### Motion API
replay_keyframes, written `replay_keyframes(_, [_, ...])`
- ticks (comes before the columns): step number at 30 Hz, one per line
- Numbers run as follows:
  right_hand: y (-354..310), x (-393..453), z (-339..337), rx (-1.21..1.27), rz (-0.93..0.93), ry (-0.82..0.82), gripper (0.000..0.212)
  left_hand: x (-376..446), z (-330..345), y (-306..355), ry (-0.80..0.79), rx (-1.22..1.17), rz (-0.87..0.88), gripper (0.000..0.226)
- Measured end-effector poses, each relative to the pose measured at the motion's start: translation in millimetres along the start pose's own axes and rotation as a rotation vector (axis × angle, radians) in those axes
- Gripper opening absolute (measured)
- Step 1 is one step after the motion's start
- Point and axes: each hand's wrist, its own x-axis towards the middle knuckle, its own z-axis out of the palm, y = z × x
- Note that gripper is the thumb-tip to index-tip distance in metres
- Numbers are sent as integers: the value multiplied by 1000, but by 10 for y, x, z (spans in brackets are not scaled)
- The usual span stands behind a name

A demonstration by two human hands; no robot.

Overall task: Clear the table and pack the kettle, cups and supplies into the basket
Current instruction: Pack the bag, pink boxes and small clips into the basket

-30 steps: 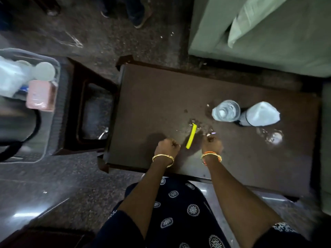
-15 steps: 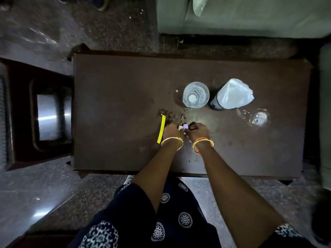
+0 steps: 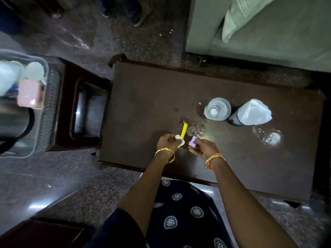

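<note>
On the dark wooden table (image 3: 146, 97) my left hand (image 3: 166, 141) is closed on a small white scrap (image 3: 180, 139), next to a yellow sachet (image 3: 183, 132) that lies flat on the table. My right hand (image 3: 202, 147) pinches a small purple packet (image 3: 193, 141). Beyond them stand a clear plastic cup (image 3: 217, 108) and a dark mesh holder stuffed with white tissue (image 3: 250, 112). A second clear cup (image 3: 269, 136) lies on its side at the right. The clear basket (image 3: 44, 111) at far left holds the steel kettle (image 3: 12, 120), a pink box (image 3: 29, 93) and white items.
A dark wooden stool (image 3: 84, 111) sits between basket and table. Spilled drops and torn wrappers (image 3: 197, 128) mark the table beyond my hands. A green sofa (image 3: 259, 29) with a cushion lies beyond the table. Someone's feet (image 3: 138, 15) stand on the speckled floor at the top.
The view swung right, then back left, so the basket shows again. My hands have lifted apart, the left with the white scrap, the right with the purple packet.
</note>
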Motion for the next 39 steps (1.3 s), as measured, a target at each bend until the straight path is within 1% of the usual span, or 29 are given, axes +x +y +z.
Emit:
replay_keyframes(2, [25, -113, 251, 1, -2, -62, 21, -53, -311, 0, 106, -85, 37, 18])
replay_keyframes(5, [56, -292, 734, -89, -18, -194, 24, -160, -829, 14, 260, -174, 93, 19])
replay_keyframes(8, [107, -473, 1384, -232, -17, -253, 17, -258, -1470, 19, 446, -188, 174, 15])
replay_keyframes(10, [132, -570, 1857, -323, -50, -301, 16, -285, -1902, 35, 577, -201, 206, 13])
replay_keyframes(13, [192, -735, 2689, -449, -191, -359, 16, -286, -2591, 70, 767, -274, 223, 15])
replay_keyframes(15, [214, -850, 3225, -495, -320, -385, 18, -257, -2990, 98, 890, -240, 241, 19])
replay_keyframes(17, [237, -982, 3744, -545, -454, -437, 18, -204, -3346, 121, 977, -176, 252, 21])
replay_keyframes(19, [262, -1103, 4178, -664, -620, -480, 17, -142, -3618, 152, 998, -158, 245, 23])
replay_keyframes(21, [274, -1178, 4485, -851, -810, -487, 18, -71, -3797, 179, 975, -138, 208, 25])
replay_keyframes(24, [309, -1228, 4791, -1242, -1057, -489, 11, 52, -4001, 149, 922, -111, 83, 29])
replay_keyframes(27, [392, -1245, 4949, -1687, -1237, -461, 17, 147, -4098, 99, 851, -78, -16, 27])
replay_keyframes(29, [484, -1232, 5020, -1909, -1336, -424, 22, 203, -4129, 72, 809, -71, -58, 25])
replay_keyframes(31, [567, -1214, 5067, -2060, -1384, -374, 24, 243, -4145, 66, 770, -109, -100, 22])
replay_keyframes(34, [663, -1175, 5131, -2176, -1362, -325, 27, 300, -4130, 25, 727, -167, -99, 20])
replay_keyframes(39, [734, -1091, 5123, -2203, -1352, -254, 30, 339, -4082, -24, 713, -246, -88, 22])
